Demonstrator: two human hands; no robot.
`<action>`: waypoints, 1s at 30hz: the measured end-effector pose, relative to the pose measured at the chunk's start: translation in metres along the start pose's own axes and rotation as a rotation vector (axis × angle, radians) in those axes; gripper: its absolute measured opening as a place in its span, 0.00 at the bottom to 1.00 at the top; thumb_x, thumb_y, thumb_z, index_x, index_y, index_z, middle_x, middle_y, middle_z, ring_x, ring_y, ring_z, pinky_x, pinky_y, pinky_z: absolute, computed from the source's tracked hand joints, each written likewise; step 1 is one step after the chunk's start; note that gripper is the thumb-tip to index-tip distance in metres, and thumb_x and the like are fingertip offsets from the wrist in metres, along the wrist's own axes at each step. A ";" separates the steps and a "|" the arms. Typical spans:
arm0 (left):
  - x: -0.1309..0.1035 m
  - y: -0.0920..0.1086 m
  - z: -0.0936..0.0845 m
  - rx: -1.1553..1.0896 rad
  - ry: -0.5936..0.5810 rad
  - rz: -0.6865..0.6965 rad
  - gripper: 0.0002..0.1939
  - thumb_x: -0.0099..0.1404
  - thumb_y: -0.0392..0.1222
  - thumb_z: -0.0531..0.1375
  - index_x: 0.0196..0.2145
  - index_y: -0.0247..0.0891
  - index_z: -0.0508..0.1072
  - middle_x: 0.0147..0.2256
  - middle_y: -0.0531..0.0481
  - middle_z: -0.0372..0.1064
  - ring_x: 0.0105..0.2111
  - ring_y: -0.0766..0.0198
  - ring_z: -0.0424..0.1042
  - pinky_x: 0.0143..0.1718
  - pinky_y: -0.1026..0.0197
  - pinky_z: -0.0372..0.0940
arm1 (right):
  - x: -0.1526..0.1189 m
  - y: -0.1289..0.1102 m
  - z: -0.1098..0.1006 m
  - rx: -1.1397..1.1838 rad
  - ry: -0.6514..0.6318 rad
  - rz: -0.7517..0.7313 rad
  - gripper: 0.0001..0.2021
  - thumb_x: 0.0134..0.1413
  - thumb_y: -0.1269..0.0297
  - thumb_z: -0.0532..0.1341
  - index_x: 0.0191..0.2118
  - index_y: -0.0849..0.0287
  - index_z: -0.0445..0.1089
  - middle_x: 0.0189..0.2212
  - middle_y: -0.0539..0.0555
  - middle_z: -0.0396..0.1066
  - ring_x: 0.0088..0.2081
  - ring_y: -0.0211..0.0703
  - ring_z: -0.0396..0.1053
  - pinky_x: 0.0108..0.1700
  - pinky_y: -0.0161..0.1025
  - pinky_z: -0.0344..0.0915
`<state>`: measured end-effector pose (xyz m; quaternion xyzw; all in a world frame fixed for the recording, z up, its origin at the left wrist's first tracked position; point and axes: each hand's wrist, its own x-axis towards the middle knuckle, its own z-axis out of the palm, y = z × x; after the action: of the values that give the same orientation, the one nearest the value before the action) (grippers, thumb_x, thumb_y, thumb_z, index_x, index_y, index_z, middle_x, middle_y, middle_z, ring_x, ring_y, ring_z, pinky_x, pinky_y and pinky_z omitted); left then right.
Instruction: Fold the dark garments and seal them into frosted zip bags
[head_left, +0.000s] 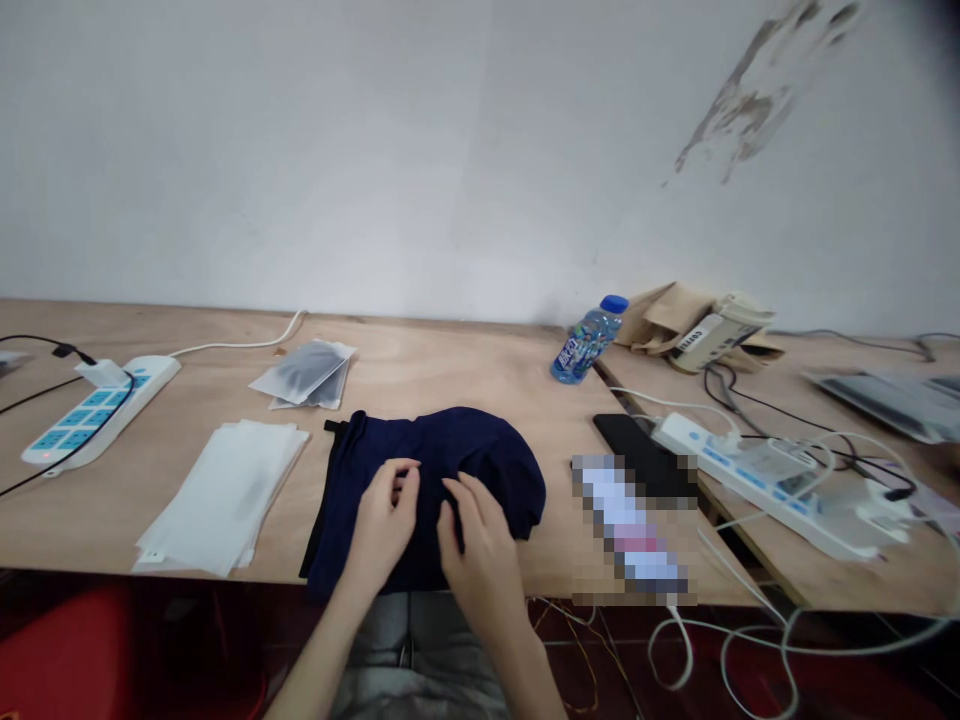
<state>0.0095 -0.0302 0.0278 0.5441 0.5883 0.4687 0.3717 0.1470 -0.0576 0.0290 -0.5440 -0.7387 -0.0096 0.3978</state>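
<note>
Cloth (450,440), dark navy and loosely flattened, at the near edge of the table (450,355), directly under the fingers of both hands rather than off to either side. Long axis roughly from left to right, across the line of the forearms: straight end with a black band (315,530) at the left, rounded, rumpled end at the right. Left hand (381,515) over the part left of the middle, right hand (480,545) over the part right of it, only a narrow strip of fabric visible between. Banded end nearer to the left hand, rounded end nearer to the right. Far rim a little beyond both sets of fingers.

On the left hand, thumb and fingers curled close together; no telling whether around a pinched fold. On the right hand, thumb and fingers apart, palm down; contact with the fabric uncertain from this angle.

Left of the banded end, just beside it, a stack of pale translucent sleeves (221,495); farther off, grey packets (311,375). Right of the rounded end, apart from it, a bright device (630,535), blurred out; far right, a bottle (585,345) with a blue cap.
</note>
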 end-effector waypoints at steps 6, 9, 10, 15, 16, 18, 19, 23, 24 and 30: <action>0.009 0.013 -0.059 0.173 0.193 -0.012 0.18 0.68 0.52 0.51 0.47 0.40 0.70 0.45 0.45 0.73 0.44 0.57 0.73 0.45 0.55 0.69 | -0.004 -0.057 0.032 0.068 -0.365 -0.251 0.16 0.61 0.70 0.54 0.52 0.65 0.69 0.53 0.64 0.69 0.58 0.54 0.62 0.63 0.55 0.57; 0.005 0.024 -0.070 0.370 0.139 0.080 0.18 0.66 0.51 0.54 0.50 0.42 0.69 0.47 0.45 0.72 0.48 0.55 0.72 0.50 0.50 0.67 | -0.013 -0.077 0.046 0.113 -0.506 -0.390 0.19 0.59 0.67 0.57 0.56 0.64 0.67 0.56 0.64 0.67 0.60 0.56 0.60 0.64 0.57 0.54; 0.003 0.026 -0.071 0.437 0.085 0.124 0.18 0.66 0.50 0.54 0.51 0.43 0.69 0.49 0.45 0.71 0.50 0.54 0.70 0.53 0.49 0.65 | -0.016 -0.080 0.049 0.127 -0.523 -0.421 0.21 0.59 0.67 0.57 0.57 0.64 0.66 0.57 0.63 0.67 0.61 0.57 0.59 0.64 0.58 0.53; -0.002 0.016 -0.058 0.608 -0.271 0.372 0.24 0.65 0.34 0.53 0.58 0.50 0.65 0.62 0.47 0.57 0.64 0.52 0.54 0.62 0.44 0.57 | -0.035 -0.073 0.048 0.165 -0.469 -0.436 0.20 0.60 0.67 0.55 0.57 0.62 0.66 0.55 0.61 0.69 0.60 0.60 0.59 0.63 0.63 0.51; -0.001 0.012 -0.053 0.619 -0.319 0.409 0.26 0.64 0.31 0.53 0.57 0.51 0.65 0.64 0.48 0.53 0.66 0.52 0.50 0.62 0.43 0.55 | -0.038 -0.068 0.043 0.172 -0.460 -0.414 0.19 0.59 0.68 0.55 0.56 0.63 0.67 0.54 0.62 0.70 0.59 0.60 0.61 0.63 0.61 0.53; 0.001 0.003 -0.041 0.631 -0.377 0.472 0.29 0.61 0.28 0.53 0.56 0.53 0.67 0.65 0.50 0.49 0.67 0.50 0.45 0.62 0.41 0.55 | -0.041 -0.057 0.029 0.185 -0.471 -0.342 0.17 0.58 0.72 0.55 0.52 0.64 0.70 0.49 0.63 0.72 0.53 0.56 0.67 0.58 0.55 0.61; 0.003 -0.001 -0.034 0.632 -0.391 0.506 0.30 0.60 0.26 0.54 0.55 0.54 0.68 0.66 0.51 0.48 0.67 0.49 0.44 0.62 0.40 0.55 | -0.042 -0.051 0.020 0.191 -0.484 -0.294 0.16 0.57 0.74 0.54 0.49 0.63 0.71 0.46 0.61 0.73 0.50 0.54 0.69 0.54 0.52 0.65; 0.008 -0.014 -0.011 0.649 -0.346 0.632 0.27 0.58 0.22 0.55 0.48 0.50 0.74 0.66 0.50 0.49 0.67 0.48 0.44 0.63 0.37 0.52 | -0.046 -0.019 -0.018 0.215 -0.407 -0.075 0.16 0.61 0.75 0.51 0.52 0.59 0.68 0.38 0.57 0.75 0.39 0.46 0.73 0.42 0.43 0.71; 0.009 -0.016 -0.008 0.647 -0.322 0.653 0.24 0.59 0.23 0.55 0.46 0.49 0.75 0.65 0.50 0.50 0.67 0.48 0.45 0.64 0.36 0.50 | -0.048 -0.009 -0.025 0.216 -0.346 -0.029 0.17 0.62 0.73 0.51 0.54 0.58 0.65 0.39 0.57 0.75 0.39 0.45 0.73 0.41 0.42 0.72; 0.020 -0.025 -0.020 0.483 -0.183 0.589 0.12 0.68 0.37 0.54 0.43 0.48 0.76 0.56 0.49 0.64 0.62 0.55 0.57 0.61 0.43 0.57 | -0.051 0.048 -0.047 0.083 -0.077 0.212 0.15 0.65 0.64 0.52 0.54 0.56 0.65 0.40 0.57 0.76 0.40 0.46 0.76 0.41 0.41 0.73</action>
<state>-0.0198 -0.0122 0.0111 0.8011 0.4646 0.3530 0.1334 0.2179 -0.0999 0.0101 -0.6021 -0.6916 0.0838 0.3900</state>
